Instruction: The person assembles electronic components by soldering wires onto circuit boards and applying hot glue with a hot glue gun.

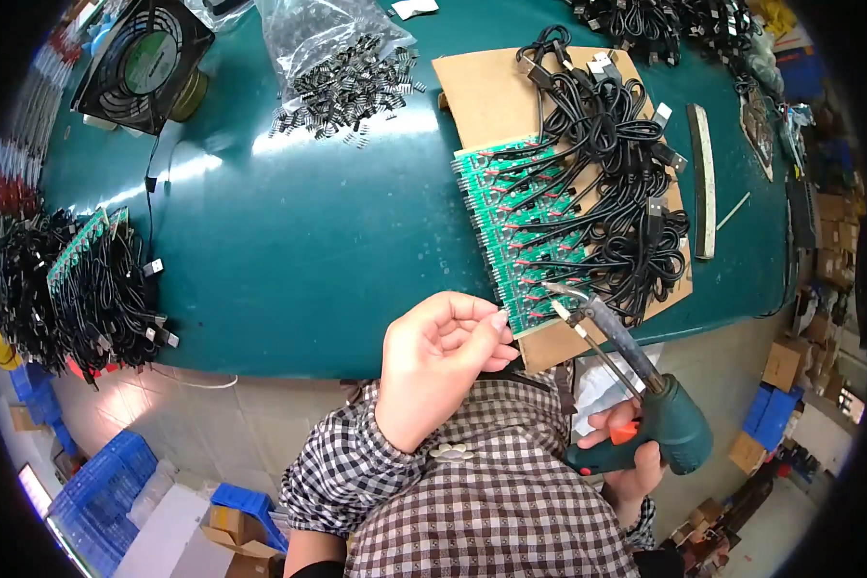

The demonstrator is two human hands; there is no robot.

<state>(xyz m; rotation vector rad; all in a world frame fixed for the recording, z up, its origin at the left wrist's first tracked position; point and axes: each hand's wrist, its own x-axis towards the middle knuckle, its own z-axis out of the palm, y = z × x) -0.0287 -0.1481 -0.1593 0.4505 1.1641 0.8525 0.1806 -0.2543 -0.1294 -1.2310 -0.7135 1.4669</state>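
- Soldering gun (pixel 660 424), green with an orange trigger, sits in the right hand (pixel 636 458) below the near table edge; the fingers are wrapped tight round its grip, and its long metal tip (pixel 561 310) points up-left to the near corner of the circuit boards.
- Green circuit boards (pixel 511 236) lie in a row on a sheet of brown cardboard (pixel 486 91) on the right of the green table (pixel 289 231), with black cables (pixel 612 164) heaped over them.
- Left hand (pixel 438 361) hovers at the table edge just beside the boards' near corner, fingers curled with thumb and fingertips pinched together; whether anything is between them cannot be told.
- Further back lie a clear bag of small dark parts (pixel 342 72) and a black fan (pixel 140 63).
- At far left, more cables and boards (pixel 87 279) are piled.
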